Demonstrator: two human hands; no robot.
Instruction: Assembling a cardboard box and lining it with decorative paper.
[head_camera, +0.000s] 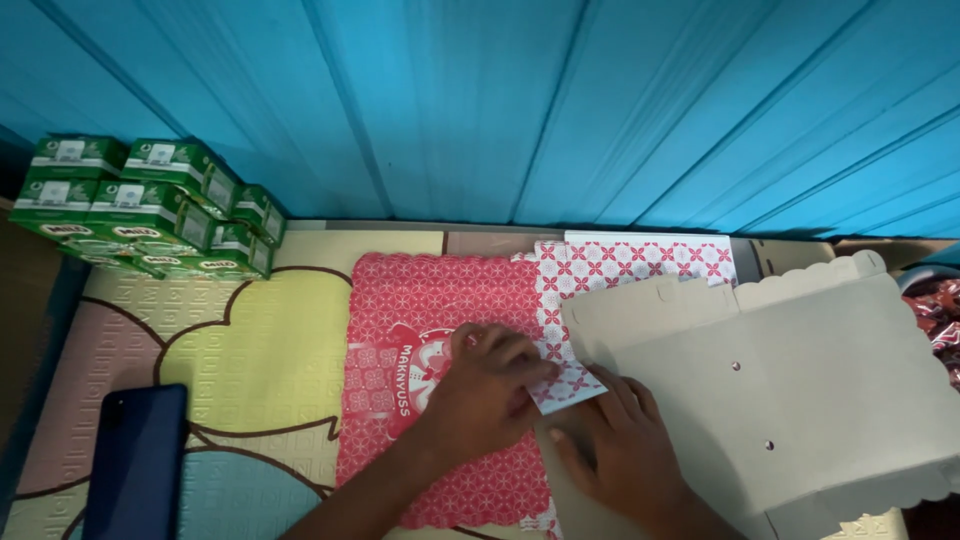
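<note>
A flat grey cardboard box blank (780, 390) with scalloped edges lies at the right, its plain side up. My left hand (485, 395) presses a folded corner flap (570, 385) with a red and white pattern against the blank. My right hand (620, 450) rests flat on the grey blank just beside that flap, fingers close together. Under my left hand lies a red patterned sheet (440, 300) with a scalloped border. More red and white patterned cardboard (640, 262) shows behind the blank.
Green drink cartons (150, 205) are stacked at the back left against a blue slatted wall (500, 100). A dark blue phone (137, 460) lies at the front left on a pastel foam mat (260, 350). Red wrapped items (940, 310) sit at the right edge.
</note>
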